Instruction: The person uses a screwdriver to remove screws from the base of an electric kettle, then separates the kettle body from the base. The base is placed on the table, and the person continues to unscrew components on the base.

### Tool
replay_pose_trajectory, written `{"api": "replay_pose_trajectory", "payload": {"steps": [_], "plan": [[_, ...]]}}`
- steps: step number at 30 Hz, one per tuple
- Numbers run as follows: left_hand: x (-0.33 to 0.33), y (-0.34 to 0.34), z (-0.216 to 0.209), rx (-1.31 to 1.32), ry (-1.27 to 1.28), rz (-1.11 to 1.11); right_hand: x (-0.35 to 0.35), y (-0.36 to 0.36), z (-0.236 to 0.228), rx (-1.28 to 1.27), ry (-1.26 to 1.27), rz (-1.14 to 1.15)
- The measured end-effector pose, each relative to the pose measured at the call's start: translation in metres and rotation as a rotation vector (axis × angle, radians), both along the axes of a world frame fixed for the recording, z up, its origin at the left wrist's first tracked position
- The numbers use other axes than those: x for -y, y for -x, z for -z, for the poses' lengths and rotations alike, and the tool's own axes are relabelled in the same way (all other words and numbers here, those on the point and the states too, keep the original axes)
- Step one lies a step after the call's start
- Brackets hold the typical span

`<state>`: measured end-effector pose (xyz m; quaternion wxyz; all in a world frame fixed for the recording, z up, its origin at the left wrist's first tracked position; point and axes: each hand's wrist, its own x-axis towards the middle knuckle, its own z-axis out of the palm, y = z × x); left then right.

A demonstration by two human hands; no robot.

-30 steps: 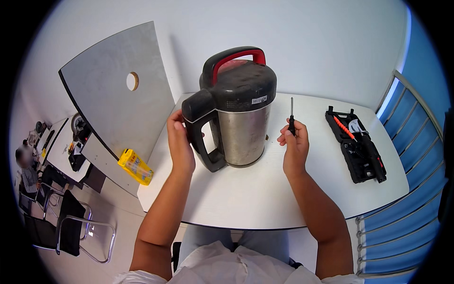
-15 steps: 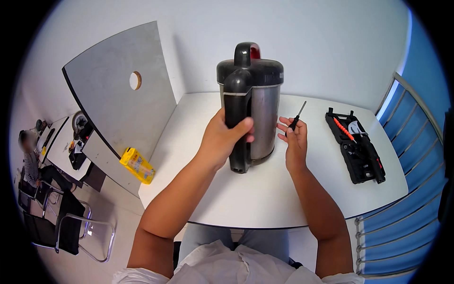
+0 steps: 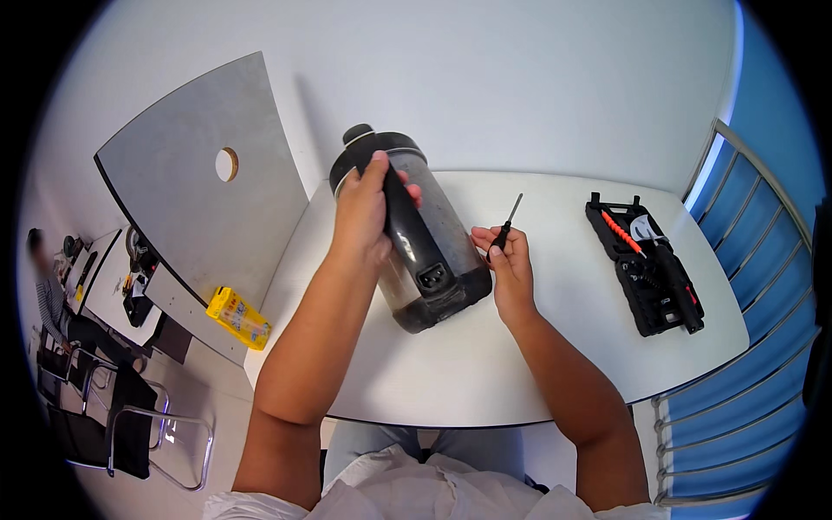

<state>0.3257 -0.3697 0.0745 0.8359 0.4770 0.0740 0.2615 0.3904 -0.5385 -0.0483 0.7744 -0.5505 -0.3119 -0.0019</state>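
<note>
A soy milk maker, a steel jug with a black lid, base and long side handle, is tilted over the white table, its lid toward the far left. My left hand is closed round its black handle. A power socket shows at the handle's lower end. Beside the jug's base, my right hand pinches the dark grip of a screwdriver, whose metal shaft points up and away. The right fingertips lie close to the jug's side; whether they touch it I cannot tell.
An open black tool case with an orange flexible shaft and a cordless screwdriver lies on the right. A yellow carton stands at the left edge by a grey partition. Metal railings run right; a seated person and chairs are far left.
The soy milk maker has gone from upright to tilted, its lid swinging left and its base turning toward me and right. My right hand has shifted slightly left with the screwdriver.
</note>
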Motion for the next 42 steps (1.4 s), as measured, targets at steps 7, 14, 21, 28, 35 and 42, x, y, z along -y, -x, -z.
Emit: {"api": "replay_pose_trajectory", "payload": {"steps": [7,14,21,28,35,42], "plan": [[-0.024,-0.001,0.012,0.023,0.106,-0.008,-0.006,0.001,0.01,0.108,-0.028,-0.02],[-0.03,-0.006,0.011,0.01,0.074,0.041,-0.004,0.001,0.009,0.119,-0.023,-0.026],[-0.048,-0.029,0.015,-0.078,0.108,0.061,-0.008,-0.006,0.013,0.17,-0.019,-0.04],[-0.052,-0.033,0.017,-0.101,0.111,0.093,-0.009,-0.006,0.017,0.18,0.04,0.002],[-0.044,-0.029,0.012,-0.131,0.079,0.051,-0.008,-0.005,0.016,0.189,0.036,0.046],[-0.003,0.018,0.005,0.041,-0.092,0.082,0.002,-0.003,0.001,0.005,0.006,0.08]]}}
